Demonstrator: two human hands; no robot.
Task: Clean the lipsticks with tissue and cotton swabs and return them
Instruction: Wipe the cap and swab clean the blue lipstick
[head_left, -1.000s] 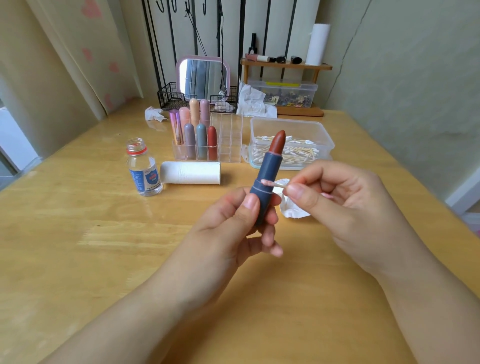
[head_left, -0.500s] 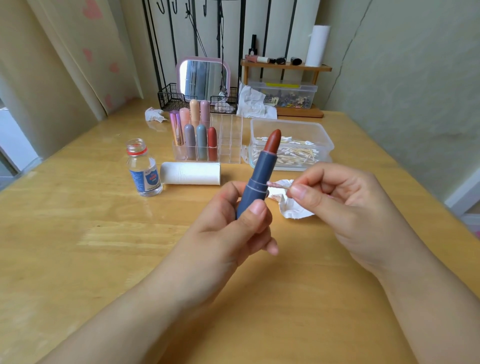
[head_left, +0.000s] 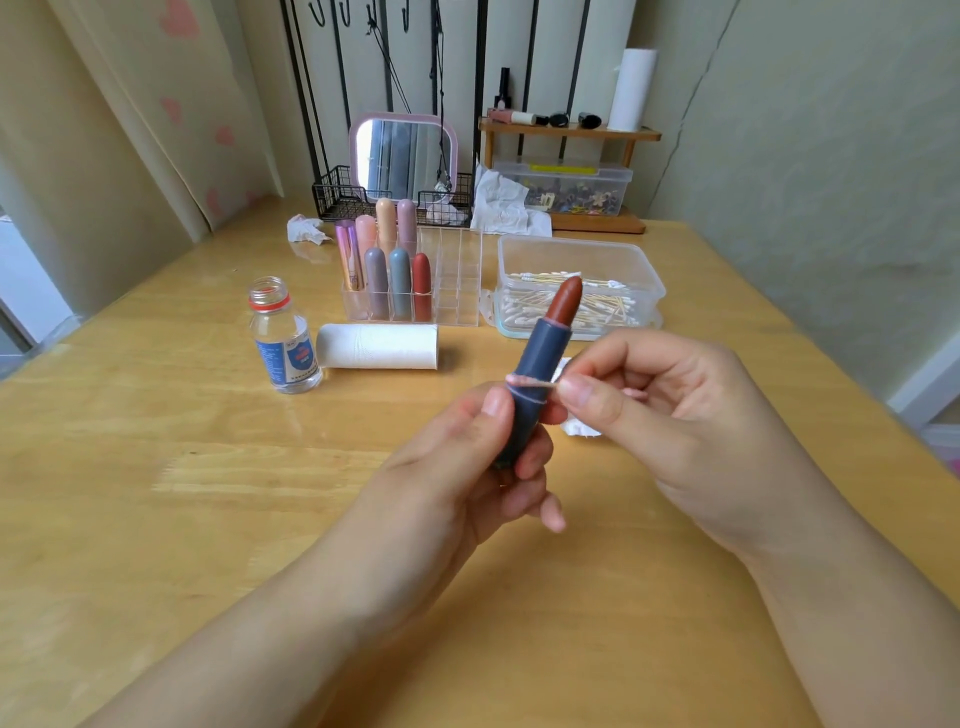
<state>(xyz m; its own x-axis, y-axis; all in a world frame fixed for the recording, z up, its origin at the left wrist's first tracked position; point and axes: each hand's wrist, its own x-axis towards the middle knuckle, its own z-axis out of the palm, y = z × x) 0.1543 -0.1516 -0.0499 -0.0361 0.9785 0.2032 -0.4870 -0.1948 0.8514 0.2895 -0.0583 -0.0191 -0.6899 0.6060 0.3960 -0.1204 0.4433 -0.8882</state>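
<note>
While the left hand (head_left: 467, 467) grips the blue lipstick (head_left: 540, 364) tilted above the worktop (head_left: 208, 519), its brown bullet is exposed. The right hand (head_left: 675, 415) pinches a cotton swab (head_left: 530, 383) against the tube's middle band.

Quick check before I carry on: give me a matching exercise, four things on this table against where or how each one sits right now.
Things:
1. lipstick
2. cotton swab
3. tissue roll
4. small bottle

States:
A. standing upright, cap off
B. lying on its side on the table
C. pinched in the right hand, tip against the blue tube
D. gripped in the left hand, tilted, colour stick out

Pairs: 1-D, 2-C, 3-B, 4-A
</note>
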